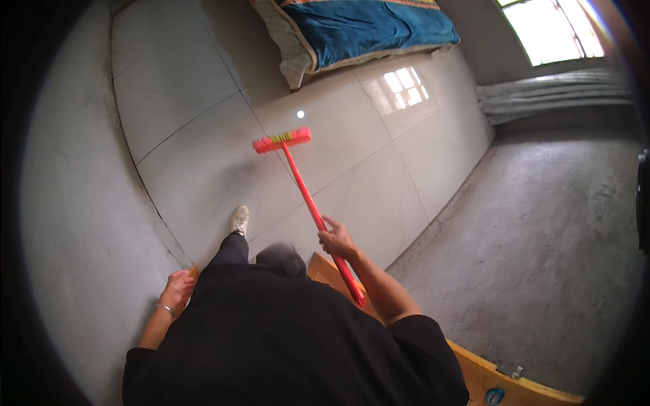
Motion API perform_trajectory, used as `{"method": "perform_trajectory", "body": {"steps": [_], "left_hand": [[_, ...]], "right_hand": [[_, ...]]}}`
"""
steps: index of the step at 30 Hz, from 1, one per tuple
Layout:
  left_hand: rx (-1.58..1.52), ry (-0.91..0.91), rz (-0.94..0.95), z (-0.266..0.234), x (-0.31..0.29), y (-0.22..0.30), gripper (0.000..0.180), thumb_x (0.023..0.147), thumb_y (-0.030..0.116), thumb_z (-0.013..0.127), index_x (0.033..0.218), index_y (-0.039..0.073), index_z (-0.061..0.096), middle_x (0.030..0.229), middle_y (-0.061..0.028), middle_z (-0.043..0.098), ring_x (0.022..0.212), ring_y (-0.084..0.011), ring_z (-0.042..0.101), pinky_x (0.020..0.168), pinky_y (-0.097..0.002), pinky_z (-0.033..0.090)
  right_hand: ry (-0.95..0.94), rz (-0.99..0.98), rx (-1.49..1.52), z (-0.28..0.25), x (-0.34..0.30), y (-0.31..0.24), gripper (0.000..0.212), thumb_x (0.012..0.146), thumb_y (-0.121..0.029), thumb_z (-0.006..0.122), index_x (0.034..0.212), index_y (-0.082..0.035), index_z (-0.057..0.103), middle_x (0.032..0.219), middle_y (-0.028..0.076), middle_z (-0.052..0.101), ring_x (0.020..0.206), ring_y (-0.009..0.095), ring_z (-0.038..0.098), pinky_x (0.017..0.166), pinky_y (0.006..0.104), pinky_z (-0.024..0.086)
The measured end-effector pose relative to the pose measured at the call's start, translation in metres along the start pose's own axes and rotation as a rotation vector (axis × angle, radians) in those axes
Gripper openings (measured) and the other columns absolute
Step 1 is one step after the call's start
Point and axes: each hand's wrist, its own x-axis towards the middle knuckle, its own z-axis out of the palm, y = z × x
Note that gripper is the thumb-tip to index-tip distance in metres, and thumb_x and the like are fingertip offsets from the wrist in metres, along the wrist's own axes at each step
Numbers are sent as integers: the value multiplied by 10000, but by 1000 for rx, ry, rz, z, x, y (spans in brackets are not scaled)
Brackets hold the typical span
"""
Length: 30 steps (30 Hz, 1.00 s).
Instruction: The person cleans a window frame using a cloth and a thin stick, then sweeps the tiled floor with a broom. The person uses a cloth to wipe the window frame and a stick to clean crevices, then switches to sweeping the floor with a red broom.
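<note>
Right hand (336, 240) wraps round the shaft of a red broom (306, 193). Broom slants forward-left, its red and yellow-green head out ahead over the pale tiled floor (352, 176); can't tell if touching. Left hand (177, 287) curled low at the person's left side, small tan object (194, 272) at its fingers; can't tell if pinched. Farther out: blue cover (379, 30), window (552, 30) upper right.
</note>
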Motion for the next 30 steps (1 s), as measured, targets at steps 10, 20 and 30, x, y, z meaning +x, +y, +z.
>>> {"method": "perform_trajectory", "body": {"steps": [10,20,30], "left_hand": [[294,276,-264,34,25,158,334,933,289,482,1209,101,492,1029,-113,590,897,-254,606,748,-418,486],[383,235,-334,165,64,228,336,930,270,478,1216,94,492,1002,-98,604,881,-222,608,728,-386,490],[476,145,-435,203,135,292,313,936,227,449,1214,91,495,975,-80,603,832,-196,615,678,-336,503]], "right_hand": [[-121,-33,-50,-77,158,-44,569,841,-103,515,1387,-121,358,715,97,562,526,150,574,462,307,489],[236,121,-591,-268,45,132,433,842,-131,526,1273,-171,521,914,266,606,895,441,584,767,462,473],[213,188,-515,-279,64,49,524,861,-107,520,1347,-271,412,865,257,609,799,454,582,678,498,464]]}}
